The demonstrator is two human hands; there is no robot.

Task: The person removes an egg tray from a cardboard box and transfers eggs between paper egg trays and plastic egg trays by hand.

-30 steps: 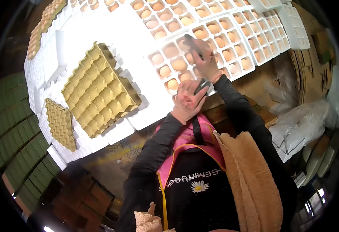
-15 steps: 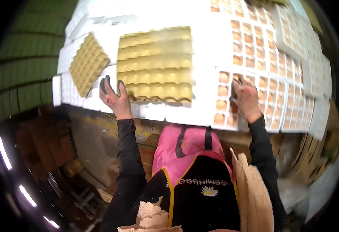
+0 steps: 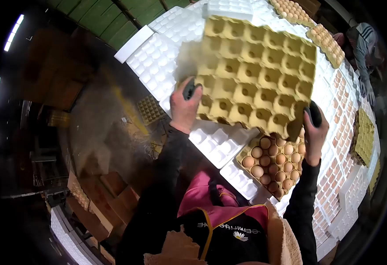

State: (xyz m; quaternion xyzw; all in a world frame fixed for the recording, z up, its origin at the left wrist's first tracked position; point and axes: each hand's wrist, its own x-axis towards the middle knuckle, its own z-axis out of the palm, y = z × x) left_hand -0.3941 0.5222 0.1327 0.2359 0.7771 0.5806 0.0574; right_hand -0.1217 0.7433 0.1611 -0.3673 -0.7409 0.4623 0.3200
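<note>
A yellowish cardboard egg tray (image 3: 257, 81) is raised and tilted in front of me, with no eggs visible in its cups. My left hand (image 3: 185, 105) grips its near left corner, fingers closed over the edge. At the near right corner, my right hand (image 3: 315, 134) is closed on the same tray. Dark coverings show on the fingers of both hands. Partly hidden beneath the raised tray is another cardboard tray (image 3: 241, 158) filled with brown eggs (image 3: 273, 168). It rests on white foam egg trays (image 3: 220, 145).
White foam trays (image 3: 151, 59) spread across the work surface, many on the right holding eggs. Cardboard trays of eggs (image 3: 326, 44) lie at the far side. A co-worker (image 3: 364, 44) leans in there, one gloved hand low. A cardboard tray (image 3: 150, 110) lies on the floor at left.
Both hands have closed on a cardboard egg tray and lifted it; before, the left was open beside one and the right was over eggs in a foam tray. My view has turned.
</note>
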